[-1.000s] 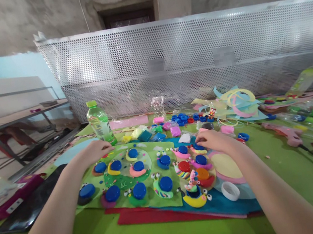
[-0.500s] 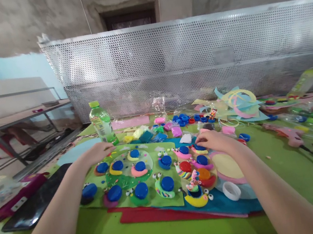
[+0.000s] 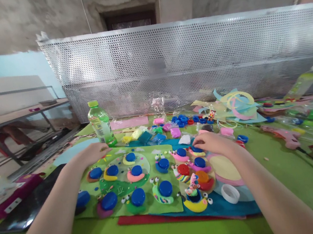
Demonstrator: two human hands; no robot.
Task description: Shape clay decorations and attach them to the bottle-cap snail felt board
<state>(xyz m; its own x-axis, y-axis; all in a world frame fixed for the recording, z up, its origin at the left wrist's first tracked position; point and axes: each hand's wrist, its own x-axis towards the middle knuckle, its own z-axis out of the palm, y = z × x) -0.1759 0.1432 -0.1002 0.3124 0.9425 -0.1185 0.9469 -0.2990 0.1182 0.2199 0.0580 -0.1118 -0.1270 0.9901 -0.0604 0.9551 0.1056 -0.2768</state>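
A light-green decorated sheet (image 3: 172, 207) lies flat, bearing several clay snails with blue bottle-cap shells, such as a green-bodied snail (image 3: 162, 192). At its upper left corner my left hand (image 3: 97, 151) has its fingers bent down onto the sheet's edge, the fingertips partly hidden. To the right, my right hand (image 3: 206, 142) pinches a small blue-capped snail (image 3: 197, 149), which its fingers partly cover. Nearby sit a pink snail (image 3: 180, 154), a red-capped striped snail (image 3: 183, 170) and a yellow snail (image 3: 196, 205) carrying a small pink figure.
A white cap ring (image 3: 230, 193) lies beside my right forearm. Loose blue caps (image 3: 180, 121), clay packets and paper strips spread behind the sheet. A green bottle (image 3: 100, 125) stands back left, a black tablet (image 3: 25, 212) lies left, and a pink glue gun (image 3: 284, 137) with its cable lies right.
The view has shifted slightly, so the near things appear a little further left and lower. Both hands stay at the same spots by the sheet and the small snail.
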